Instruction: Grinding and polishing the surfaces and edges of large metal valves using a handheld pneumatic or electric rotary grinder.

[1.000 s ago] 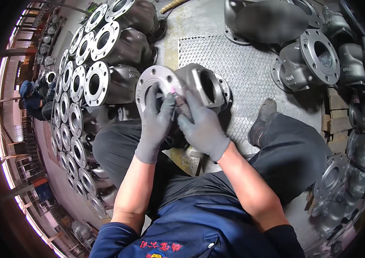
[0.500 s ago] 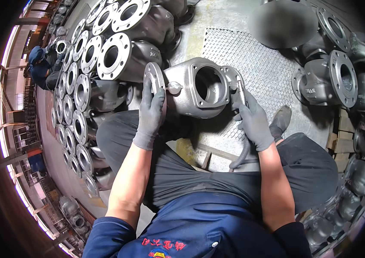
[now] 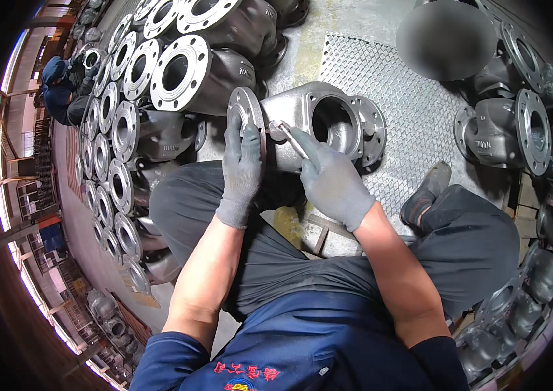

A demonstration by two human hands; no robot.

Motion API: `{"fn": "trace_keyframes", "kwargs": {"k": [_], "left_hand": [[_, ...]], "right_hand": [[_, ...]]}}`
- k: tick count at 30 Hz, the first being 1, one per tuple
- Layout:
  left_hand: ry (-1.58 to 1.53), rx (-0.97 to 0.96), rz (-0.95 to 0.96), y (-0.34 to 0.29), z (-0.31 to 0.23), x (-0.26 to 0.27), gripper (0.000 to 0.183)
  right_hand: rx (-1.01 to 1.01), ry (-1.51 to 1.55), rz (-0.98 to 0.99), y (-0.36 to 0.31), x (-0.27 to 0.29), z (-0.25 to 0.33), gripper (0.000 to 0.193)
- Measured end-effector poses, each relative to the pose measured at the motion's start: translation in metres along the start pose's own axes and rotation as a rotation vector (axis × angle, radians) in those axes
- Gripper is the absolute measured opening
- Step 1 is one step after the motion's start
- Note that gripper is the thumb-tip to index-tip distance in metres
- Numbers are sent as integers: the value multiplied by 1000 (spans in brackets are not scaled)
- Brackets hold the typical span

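A grey cast valve body (image 3: 291,104) lies in front of me, its square-framed round opening turned up toward me and a round flange at each end. My left hand (image 3: 242,166), in a grey glove, grips the left flange, with fingers stretched along its face. In my gloved right hand (image 3: 336,184) is a slim pen-shaped metal tool (image 3: 295,140). Its tip is at the small round boss (image 3: 277,130) on the side of the casting, close to the left flange. The rear of the tool and its hose are hidden behind the hand.
Rows of flanged valve bodies (image 3: 182,72) are stacked at the left. More castings (image 3: 495,130) stand at the right. A diamond-patterned metal plate (image 3: 381,78) covers the floor ahead. Another person (image 3: 61,91) sits at the far left. My shoe (image 3: 427,192) rests right of the casting.
My right hand has swung left with the tool, from the right-end flange to the boss near the left flange. My left hand stays on its flange; the whole view has shifted slightly.
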State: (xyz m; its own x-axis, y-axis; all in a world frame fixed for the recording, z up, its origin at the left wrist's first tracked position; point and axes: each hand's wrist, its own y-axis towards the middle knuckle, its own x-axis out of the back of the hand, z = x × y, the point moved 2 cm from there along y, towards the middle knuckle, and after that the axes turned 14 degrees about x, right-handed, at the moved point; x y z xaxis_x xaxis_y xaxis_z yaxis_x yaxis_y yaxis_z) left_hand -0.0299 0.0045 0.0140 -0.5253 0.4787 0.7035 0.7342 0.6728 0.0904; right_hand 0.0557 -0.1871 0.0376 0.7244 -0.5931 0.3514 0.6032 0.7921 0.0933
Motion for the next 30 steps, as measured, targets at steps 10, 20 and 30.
{"fn": "trace_keyframes", "kwargs": {"k": [10, 20, 30], "left_hand": [[-31, 34, 56, -4, -3, 1, 56], [-175, 257, 140, -1, -9, 0, 59], [-99, 177, 106, -4, -14, -3, 62]], "right_hand": [[-69, -25, 23, 3, -3, 7, 58], [-6, -41, -39, -5, -5, -10, 63], [-31, -25, -31, -13, -4, 3, 59]]}}
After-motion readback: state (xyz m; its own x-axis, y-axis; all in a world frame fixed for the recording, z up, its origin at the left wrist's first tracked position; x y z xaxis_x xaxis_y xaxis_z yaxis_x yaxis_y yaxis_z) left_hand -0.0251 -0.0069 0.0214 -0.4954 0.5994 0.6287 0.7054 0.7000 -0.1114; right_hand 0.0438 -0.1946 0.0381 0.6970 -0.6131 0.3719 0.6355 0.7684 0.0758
